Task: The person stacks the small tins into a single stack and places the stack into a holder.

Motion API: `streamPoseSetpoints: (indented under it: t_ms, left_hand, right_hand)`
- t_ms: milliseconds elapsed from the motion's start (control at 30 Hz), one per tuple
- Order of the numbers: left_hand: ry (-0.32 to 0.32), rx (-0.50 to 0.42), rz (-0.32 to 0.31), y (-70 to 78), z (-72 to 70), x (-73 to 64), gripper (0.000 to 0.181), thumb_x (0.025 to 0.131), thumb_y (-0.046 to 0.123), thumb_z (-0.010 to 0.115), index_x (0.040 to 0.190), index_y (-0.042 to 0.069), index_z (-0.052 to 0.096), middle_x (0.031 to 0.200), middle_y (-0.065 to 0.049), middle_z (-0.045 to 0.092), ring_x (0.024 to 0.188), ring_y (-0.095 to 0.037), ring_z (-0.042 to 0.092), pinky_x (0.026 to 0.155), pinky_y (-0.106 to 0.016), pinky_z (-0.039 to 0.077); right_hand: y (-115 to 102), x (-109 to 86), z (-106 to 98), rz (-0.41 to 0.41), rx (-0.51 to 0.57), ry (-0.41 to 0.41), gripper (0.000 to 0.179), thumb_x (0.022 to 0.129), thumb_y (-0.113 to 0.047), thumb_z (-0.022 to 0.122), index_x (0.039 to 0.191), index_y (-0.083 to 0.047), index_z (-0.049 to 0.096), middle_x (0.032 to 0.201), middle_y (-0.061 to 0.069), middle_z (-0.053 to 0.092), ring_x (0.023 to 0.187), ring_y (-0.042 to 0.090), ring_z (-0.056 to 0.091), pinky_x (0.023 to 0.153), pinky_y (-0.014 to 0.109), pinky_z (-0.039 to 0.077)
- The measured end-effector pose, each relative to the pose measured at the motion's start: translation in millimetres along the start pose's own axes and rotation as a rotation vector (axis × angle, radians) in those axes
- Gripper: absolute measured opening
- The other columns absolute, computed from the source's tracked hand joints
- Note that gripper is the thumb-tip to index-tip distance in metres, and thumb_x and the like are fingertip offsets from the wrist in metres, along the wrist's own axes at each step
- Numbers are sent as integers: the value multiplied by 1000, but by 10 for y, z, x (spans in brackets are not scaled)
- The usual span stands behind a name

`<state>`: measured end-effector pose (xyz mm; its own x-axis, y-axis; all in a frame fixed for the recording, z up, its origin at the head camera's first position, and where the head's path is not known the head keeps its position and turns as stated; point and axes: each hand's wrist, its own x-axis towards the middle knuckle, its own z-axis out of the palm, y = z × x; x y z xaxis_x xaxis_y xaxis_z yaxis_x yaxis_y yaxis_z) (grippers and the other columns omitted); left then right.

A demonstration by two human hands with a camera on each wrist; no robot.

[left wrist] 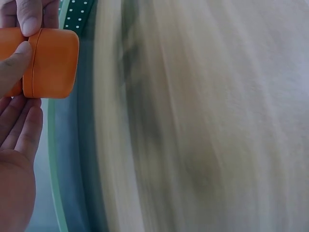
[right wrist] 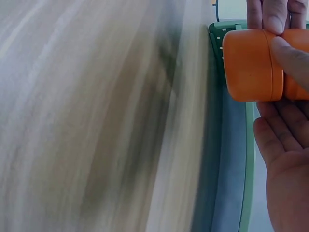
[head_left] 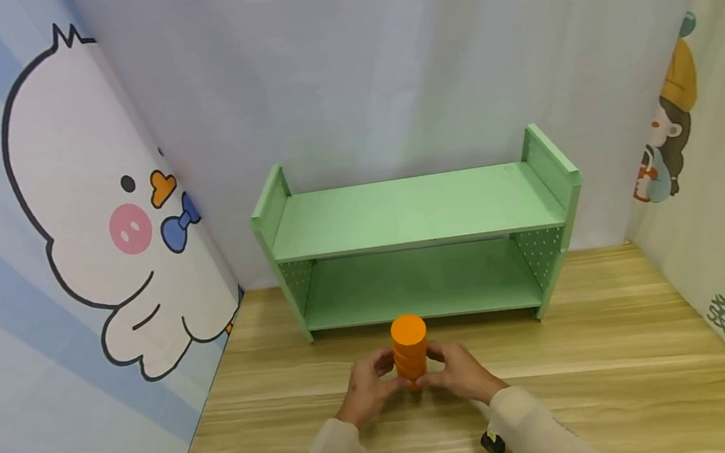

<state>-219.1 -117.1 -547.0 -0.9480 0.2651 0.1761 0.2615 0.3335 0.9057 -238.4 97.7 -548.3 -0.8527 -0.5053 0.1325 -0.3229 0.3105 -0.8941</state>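
Observation:
An orange container [head_left: 410, 352] stands upright between my two hands, just in front of the shelf. It is a smooth cylinder with rounded sections stacked end to end. A thin seam crosses the orange container [left wrist: 55, 63] in the left wrist view, and the same seam shows on the orange container [right wrist: 248, 65] in the right wrist view. My left hand [head_left: 365, 390] grips it from the left, thumb in front and fingers curved around behind. From the right, my right hand [head_left: 462, 372] holds it likewise. Whether its base touches the table is hard to tell.
Behind the hands stands a light green two-tier shelf [head_left: 416, 211] with raised side panels. A wood-grain table [head_left: 609, 377] spreads beneath. Printed cloth hangs at the back and both sides, with a cartoon bird [head_left: 83, 179] on the left. Small black items [head_left: 493, 444] sit by the sleeves.

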Motion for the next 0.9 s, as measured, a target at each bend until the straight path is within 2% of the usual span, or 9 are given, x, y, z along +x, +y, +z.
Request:
streamPoseSetpoints:
  t_ms: [167,400,733,900]
  left_hand:
    - [-6,6,-3,73,-3,30,51,80,6,84,125,-5,63,122,-20,66,112,-35,65,96,-41,56]
    - [-31,7,-28,206,-30,64,52,82,9,83,129,1,62,126,-15,66,116,-31,63,99,-44,54]
    - [-50,41,39,315,-70,113,49,82,13,83,126,5,64,122,-10,68,113,-26,65,98,-37,55]
    - [-64,26,66,383,-92,150,48,82,14,83,126,6,64,123,-8,68,114,-25,65,100,-39,54]
  right_hand:
    - [-30,-15,-41,2,-6,26,56,86,-14,80,135,2,58,136,19,59,127,38,54,109,59,41]
    - [-120,-40,-101,4,0,50,58,86,-18,81,135,2,59,135,20,60,127,40,54,108,61,41]
    - [-223,-56,-192,15,11,70,58,87,-19,80,136,2,58,137,20,58,127,40,53,108,62,40]
    - [-300,-60,-255,0,-3,85,59,86,-20,81,135,2,58,136,20,59,126,40,54,107,61,42]
